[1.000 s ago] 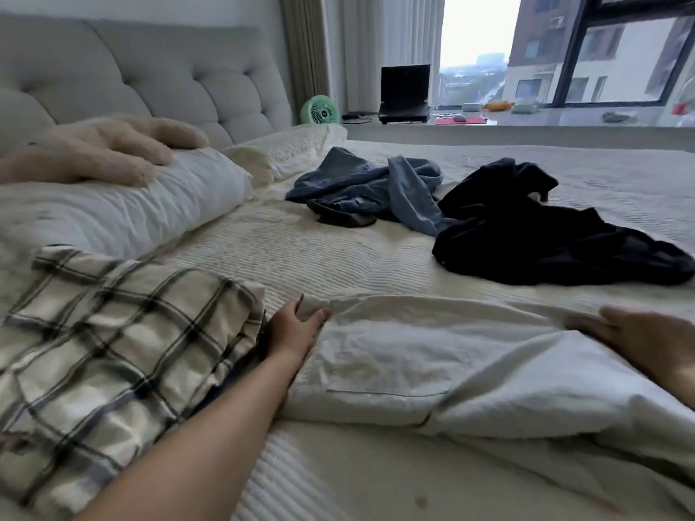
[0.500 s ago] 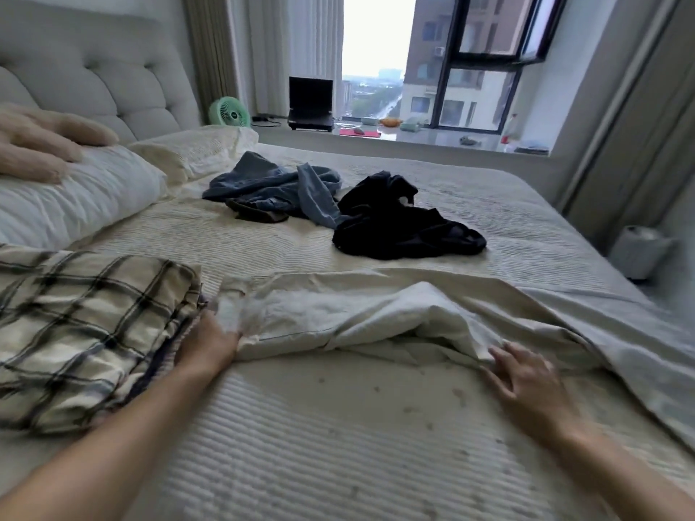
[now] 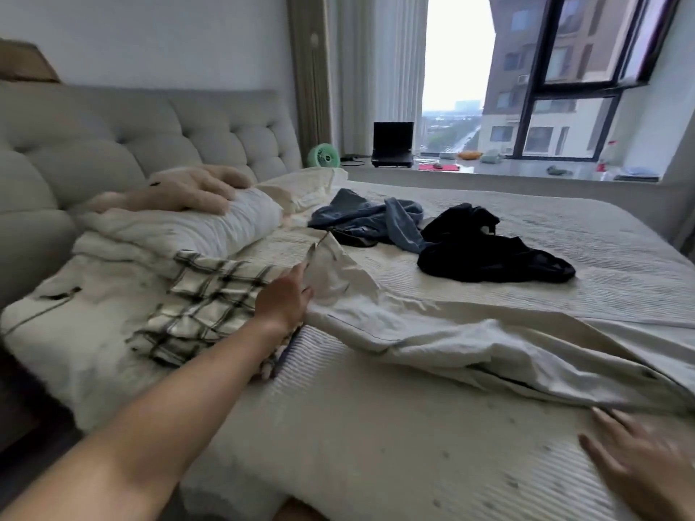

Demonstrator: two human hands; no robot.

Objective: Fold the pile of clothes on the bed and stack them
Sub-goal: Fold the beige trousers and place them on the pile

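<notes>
A long cream garment (image 3: 432,325) lies stretched across the bed from the middle to the right edge. My left hand (image 3: 284,300) grips its left end and lifts a corner of it off the bedcover. My right hand (image 3: 639,468) rests flat on the bed at the lower right, fingers spread, just below the garment's other end and holding nothing. A folded plaid shirt (image 3: 203,302) lies directly left of my left hand. Farther back sit a crumpled blue garment (image 3: 368,218) and a crumpled black garment (image 3: 485,250), touching each other.
White pillows (image 3: 180,231) and a beige plush toy (image 3: 180,189) lie against the grey tufted headboard (image 3: 113,137) at left. Beyond the bed, a window ledge carries a green fan (image 3: 323,156) and a laptop (image 3: 393,144). The ribbed bedcover (image 3: 376,445) is bare in front.
My left hand has raised the cream garment's left end. My right hand has let go of the cloth and moved down to the right. The view has tilted up and left.
</notes>
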